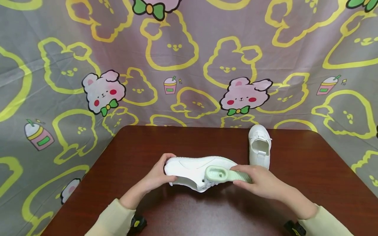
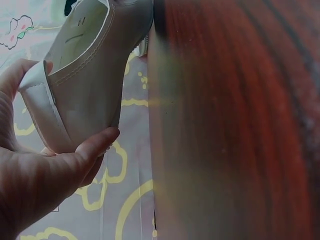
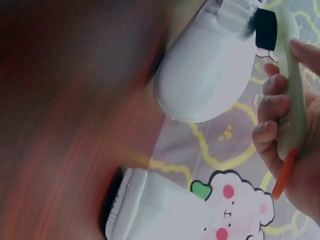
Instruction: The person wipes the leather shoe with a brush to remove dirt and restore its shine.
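Observation:
A white shoe (image 1: 189, 166) lies tilted on its side above the table, its opening facing the person. My left hand (image 1: 156, 172) grips it by the heel, thumb at the opening's edge and fingers round the sole side, as the left wrist view of the shoe (image 2: 85, 85) shows. My right hand (image 1: 262, 182) holds a pale green brush (image 1: 218, 174) by its handle. In the right wrist view dark bristles (image 3: 266, 30) sit against the shoe's upper near the laces, and an orange loop (image 3: 286, 172) hangs from the handle's end.
The second white shoe (image 1: 260, 147) stands upright on the dark red-brown table (image 1: 165, 141), toe toward the back, just beyond my right hand. A patterned curtain (image 1: 189, 65) hangs behind the table and along its sides.

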Demonstrator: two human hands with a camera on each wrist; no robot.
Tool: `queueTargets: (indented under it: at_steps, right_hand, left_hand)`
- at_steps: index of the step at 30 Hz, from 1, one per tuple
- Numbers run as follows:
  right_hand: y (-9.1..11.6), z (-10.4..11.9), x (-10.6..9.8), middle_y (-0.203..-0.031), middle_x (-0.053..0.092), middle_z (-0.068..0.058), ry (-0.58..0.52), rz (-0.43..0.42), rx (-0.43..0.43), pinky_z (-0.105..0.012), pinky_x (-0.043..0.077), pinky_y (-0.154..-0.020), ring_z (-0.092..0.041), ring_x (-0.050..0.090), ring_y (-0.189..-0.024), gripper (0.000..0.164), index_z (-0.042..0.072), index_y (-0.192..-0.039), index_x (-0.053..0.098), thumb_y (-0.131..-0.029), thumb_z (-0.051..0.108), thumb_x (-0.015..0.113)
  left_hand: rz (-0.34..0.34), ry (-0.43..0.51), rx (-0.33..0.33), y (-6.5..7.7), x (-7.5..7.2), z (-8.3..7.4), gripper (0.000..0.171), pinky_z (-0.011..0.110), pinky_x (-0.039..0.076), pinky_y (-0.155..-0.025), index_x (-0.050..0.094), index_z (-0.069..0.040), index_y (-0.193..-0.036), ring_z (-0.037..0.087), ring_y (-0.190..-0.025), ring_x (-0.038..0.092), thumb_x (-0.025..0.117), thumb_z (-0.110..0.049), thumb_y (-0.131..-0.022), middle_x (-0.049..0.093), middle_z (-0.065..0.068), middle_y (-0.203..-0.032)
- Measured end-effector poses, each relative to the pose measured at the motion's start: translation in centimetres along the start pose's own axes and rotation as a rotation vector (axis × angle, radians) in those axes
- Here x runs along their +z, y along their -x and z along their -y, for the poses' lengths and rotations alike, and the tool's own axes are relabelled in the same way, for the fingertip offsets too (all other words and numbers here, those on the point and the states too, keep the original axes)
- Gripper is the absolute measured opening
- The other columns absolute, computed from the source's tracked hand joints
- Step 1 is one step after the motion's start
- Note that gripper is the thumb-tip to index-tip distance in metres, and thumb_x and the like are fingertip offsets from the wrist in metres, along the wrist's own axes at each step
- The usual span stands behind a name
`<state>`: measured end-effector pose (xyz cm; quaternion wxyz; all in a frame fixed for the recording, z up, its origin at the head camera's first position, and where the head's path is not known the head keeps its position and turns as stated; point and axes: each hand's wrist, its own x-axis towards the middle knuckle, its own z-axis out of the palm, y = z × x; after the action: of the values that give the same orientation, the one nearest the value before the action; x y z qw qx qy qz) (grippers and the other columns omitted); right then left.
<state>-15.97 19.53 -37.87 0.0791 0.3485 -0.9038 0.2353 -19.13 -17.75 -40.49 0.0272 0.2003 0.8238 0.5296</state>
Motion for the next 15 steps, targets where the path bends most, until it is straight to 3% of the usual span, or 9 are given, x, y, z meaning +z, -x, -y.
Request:
queueTargets:
  at_steps: [7,9,15]
  right_hand:
    - [-0.8,-1.4,-0.6,-0.085,0.060,0.015,0.039,-0.112,0.166,-0.030,0.042,-0.063,-0.005,0.050,-0.070,0.030,0.019,-0.118,0.064,-0.092,0.034,0.067]
    - [-0.7,-1.3,-0.5,-0.089,0.061,0.013,0.039,-0.134,0.173,-0.030,0.042,-0.063,-0.006,0.050,-0.072,0.029,0.019,-0.117,0.064,-0.092,0.032,0.068]
    - [-0.4,0.5,0.2,-0.100,0.063,0.015,-0.012,-0.026,-0.042,-0.030,0.048,-0.072,-0.001,0.055,-0.081,0.030,0.020,-0.118,0.063,-0.092,0.035,0.067]
  left_hand:
    - [-0.004,-0.004,0.006,0.1,0.1,0.0,0.069,0.036,0.038,-0.091,0.044,-0.002,-0.128,0.026,-0.106,0.049,0.079,-0.003,-0.068,0.052,0.014,-0.123]
    - [-0.005,-0.001,0.005,0.1,0.1,0.1,0.069,0.035,0.038,-0.090,0.044,-0.002,-0.128,0.025,-0.105,0.050,0.079,-0.003,-0.068,0.053,0.014,-0.122]
    - [-0.008,0.001,-0.001,-0.1,0.1,0.1,0.069,0.038,0.037,-0.091,0.044,-0.004,-0.128,0.026,-0.106,0.049,0.079,-0.003,-0.068,0.053,0.012,-0.122]
